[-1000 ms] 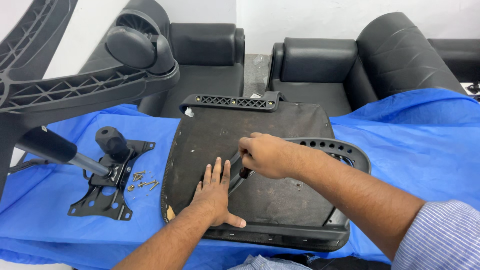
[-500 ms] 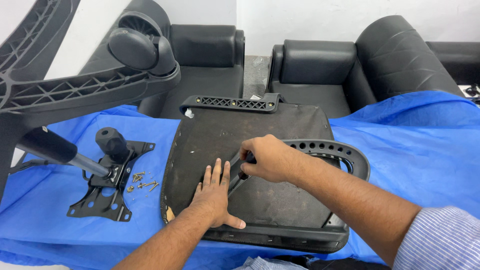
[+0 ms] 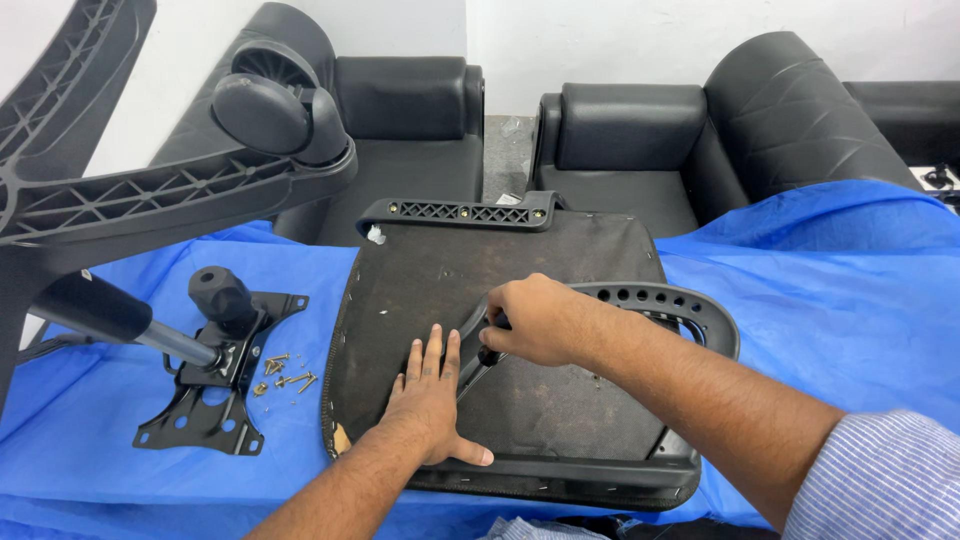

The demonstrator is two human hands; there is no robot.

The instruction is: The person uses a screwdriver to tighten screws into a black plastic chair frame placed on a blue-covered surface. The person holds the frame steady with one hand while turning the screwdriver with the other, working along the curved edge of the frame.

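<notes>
An upturned office chair seat [image 3: 560, 400] lies on a blue cloth, its dark underside facing up. My left hand [image 3: 428, 395] rests flat on that underside, fingers spread, near the front left. My right hand [image 3: 530, 320] is closed around a dark tool handle, pressed against the end of a black plastic armrest [image 3: 655, 300] that lies across the seat. A second black armrest [image 3: 460, 212] sits along the far edge of the seat.
A black metal tilt mechanism [image 3: 215, 375] with a knob lies at left, with several loose screws [image 3: 285, 372] beside it. A chair base with a caster [image 3: 265, 112] and gas cylinder [image 3: 95, 305] looms at left. Black sofas [image 3: 620, 140] stand behind the blue cloth [image 3: 850, 300].
My right hand has shifted slightly down and left along the armrest end, gripping the tool. My left hand stays flat on the seat.
</notes>
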